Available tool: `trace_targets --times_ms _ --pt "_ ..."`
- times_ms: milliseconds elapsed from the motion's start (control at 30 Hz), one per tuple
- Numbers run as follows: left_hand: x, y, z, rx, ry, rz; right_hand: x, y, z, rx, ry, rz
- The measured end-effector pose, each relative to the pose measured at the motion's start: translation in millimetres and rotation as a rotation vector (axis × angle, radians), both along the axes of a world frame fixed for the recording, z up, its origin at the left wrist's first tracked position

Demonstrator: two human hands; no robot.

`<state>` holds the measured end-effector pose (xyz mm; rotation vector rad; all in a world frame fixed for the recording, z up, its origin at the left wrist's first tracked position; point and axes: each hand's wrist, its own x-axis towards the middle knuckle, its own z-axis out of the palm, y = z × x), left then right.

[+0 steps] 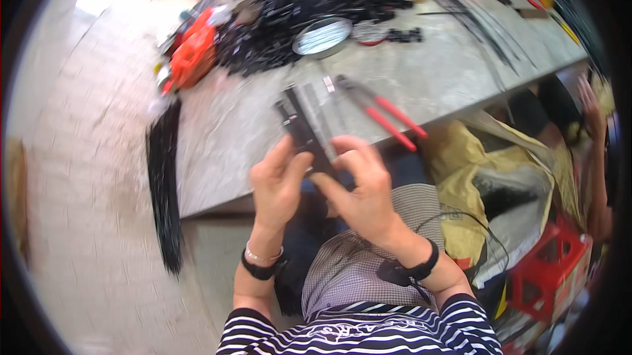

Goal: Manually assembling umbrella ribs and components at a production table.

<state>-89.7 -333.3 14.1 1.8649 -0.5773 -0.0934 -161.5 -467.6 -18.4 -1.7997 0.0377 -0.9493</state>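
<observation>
From the strips [301,130], I have a pile [296,0] at twelve o'clock on the table [224,138] behind a dish [320,56], pliers [398,115] at two. Off the table, a sack [457,164] then a stool [575,248] lie toward four.

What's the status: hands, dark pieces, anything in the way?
Left hand gripping dark flat pieces. Right hand at their near end, grip blurred. Nothing visibly in the way; red-handled pliers on tabletop, beyond right hand.
</observation>
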Motion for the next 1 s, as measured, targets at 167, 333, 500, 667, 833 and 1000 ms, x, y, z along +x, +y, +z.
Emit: trace_targets --times_ms 167,333,500,667,833,1000 --pt "-14.2 31.6 8.6 -0.252 0.049 -0.053 -17.0 45.3 6.6 -0.121 -0.01 0.118" --pt "-14.2 56.5 -0.4 -0.331 0.139 -0.111 -26.1 48.1 13.4 -0.203 -0.085 0.304" --pt "-23.8 61.7 -3.0 -0.537 0.221 -0.211 -16.0 48.6 30.2 0.442 0.227 0.502" --pt "-26.8 70.2 -4.4 -0.513 0.19 -0.238 -6.0 41.4 33.0 0.597 0.464 0.726" --pt "-23.0 67.9 -14.5 -0.649 0.214 -0.269 3.1 54.0 1.1 0.415 0.254 0.702" --pt "-17.8 67.5 -18.4 -0.691 0.284 -0.293 1.1 58.1 -2.7 0.425 0.338 0.743"
